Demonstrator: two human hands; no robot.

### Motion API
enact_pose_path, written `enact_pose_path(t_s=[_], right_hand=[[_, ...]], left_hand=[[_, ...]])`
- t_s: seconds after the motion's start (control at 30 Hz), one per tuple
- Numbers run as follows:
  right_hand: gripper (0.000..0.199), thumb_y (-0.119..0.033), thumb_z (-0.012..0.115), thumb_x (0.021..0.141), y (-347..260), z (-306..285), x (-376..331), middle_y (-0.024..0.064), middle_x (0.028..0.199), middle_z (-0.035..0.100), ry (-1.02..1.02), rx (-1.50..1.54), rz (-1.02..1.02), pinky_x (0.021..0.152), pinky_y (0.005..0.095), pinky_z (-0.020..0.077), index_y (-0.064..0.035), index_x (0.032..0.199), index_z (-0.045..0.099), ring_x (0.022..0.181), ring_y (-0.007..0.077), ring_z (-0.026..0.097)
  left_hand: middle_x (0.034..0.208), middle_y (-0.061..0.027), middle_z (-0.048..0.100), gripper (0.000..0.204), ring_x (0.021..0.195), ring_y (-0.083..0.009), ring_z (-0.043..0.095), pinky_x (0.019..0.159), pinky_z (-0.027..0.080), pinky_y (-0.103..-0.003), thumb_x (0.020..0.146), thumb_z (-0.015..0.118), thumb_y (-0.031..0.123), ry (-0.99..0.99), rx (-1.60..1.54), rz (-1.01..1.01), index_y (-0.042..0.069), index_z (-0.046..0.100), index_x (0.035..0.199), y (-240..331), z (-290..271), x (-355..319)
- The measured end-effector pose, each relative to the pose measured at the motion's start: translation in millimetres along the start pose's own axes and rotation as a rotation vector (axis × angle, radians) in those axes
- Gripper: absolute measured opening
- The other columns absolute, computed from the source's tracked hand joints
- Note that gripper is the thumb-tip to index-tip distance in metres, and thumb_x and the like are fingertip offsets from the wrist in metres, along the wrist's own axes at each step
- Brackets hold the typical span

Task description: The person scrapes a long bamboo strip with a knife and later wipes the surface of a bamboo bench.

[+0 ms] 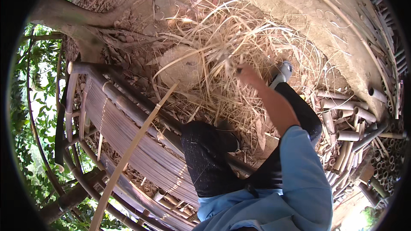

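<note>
My right arm in a blue sleeve reaches forward over a heap of pale bamboo shavings (239, 30). The right hand (249, 75) at its end looks closed, with a small dark spot by the fingers. What it holds, if anything, is smeared and cannot be made out against the shavings. To the left, a long split bamboo strip (137, 139) with a node near its upper end slants across the view, its lower end running out at the bottom edge. No part of my left hand shows.
I sit on a bamboo bench with a slatted seat (124, 119). A flat round stump or stone (182, 66) lies beside the shavings. Cut bamboo tubes (342, 107) are piled at the right, below an earthen ledge (299, 0). A tree trunk (64, 15) stands at the far left.
</note>
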State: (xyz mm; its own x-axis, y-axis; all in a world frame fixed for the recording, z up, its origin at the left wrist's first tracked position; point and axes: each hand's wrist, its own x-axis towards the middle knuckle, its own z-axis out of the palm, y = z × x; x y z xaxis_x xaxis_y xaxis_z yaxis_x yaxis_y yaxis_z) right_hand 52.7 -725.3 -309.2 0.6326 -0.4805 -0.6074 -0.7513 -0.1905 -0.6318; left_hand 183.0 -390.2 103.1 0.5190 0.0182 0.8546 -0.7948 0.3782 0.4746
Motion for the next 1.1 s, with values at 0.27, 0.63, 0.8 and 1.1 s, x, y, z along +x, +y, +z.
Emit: enact_pose_path(t_s=[0.27, 0.63, 0.8, 1.1], right_hand=[[0.044, -0.024, 0.079, 0.081, 85, -195, 45, 0.0138, 0.088, 0.076, 0.454, -0.291, -0.107, 0.068, 0.0326, 0.0548, -0.0112, 0.122, 0.074, 0.073, 0.0153, 0.068], [0.047, -0.024, 0.072, 0.096, -3, -110, -50, 0.007, 0.074, 0.066, 0.023, 0.284, -0.055, 0.043, 0.0241, 0.0491, -0.0085, 0.139, 0.061, 0.058, 0.0093, 0.064], [0.044, -0.023, 0.073, 0.094, 41, -123, -31, 0.0059, 0.068, 0.065, 0.037, 0.315, -0.02, 0.042, 0.0223, 0.0451, -0.0074, 0.135, 0.064, 0.052, 0.0087, 0.06], [0.032, -0.023, 0.073, 0.09, 192, -280, -12, 0.0084, 0.067, 0.067, 0.595, -0.216, 0.199, 0.046, 0.0312, 0.0478, -0.0023, 0.114, 0.074, 0.05, 0.0142, 0.061]], left_hand=[[0.057, 0.002, 0.035, 0.034, 0.052, -0.0142, 0.037, 0.049, 0.037, -0.035, 0.092, 0.052, 0.039, -0.04, 0.023, -0.029, 0.013, 0.047, 0.07, -45, 9, -17], [0.059, 0.0015, 0.038, 0.036, 0.055, -0.0149, 0.04, 0.052, 0.04, -0.035, 0.094, 0.05, 0.04, -0.094, 0.054, 0.017, 0.014, 0.048, 0.07, -32, 25, -1], [0.06, 0.0012, 0.039, 0.037, 0.056, -0.0152, 0.042, 0.053, 0.042, -0.036, 0.095, 0.05, 0.041, -0.109, 0.043, 0.021, 0.014, 0.048, 0.07, -29, 46, 2], [0.061, 0.0008, 0.042, 0.038, 0.058, -0.0158, 0.045, 0.055, 0.045, -0.036, 0.097, 0.049, 0.043, -0.121, 0.058, 0.006, 0.015, 0.049, 0.071, -47, 54, -1]])
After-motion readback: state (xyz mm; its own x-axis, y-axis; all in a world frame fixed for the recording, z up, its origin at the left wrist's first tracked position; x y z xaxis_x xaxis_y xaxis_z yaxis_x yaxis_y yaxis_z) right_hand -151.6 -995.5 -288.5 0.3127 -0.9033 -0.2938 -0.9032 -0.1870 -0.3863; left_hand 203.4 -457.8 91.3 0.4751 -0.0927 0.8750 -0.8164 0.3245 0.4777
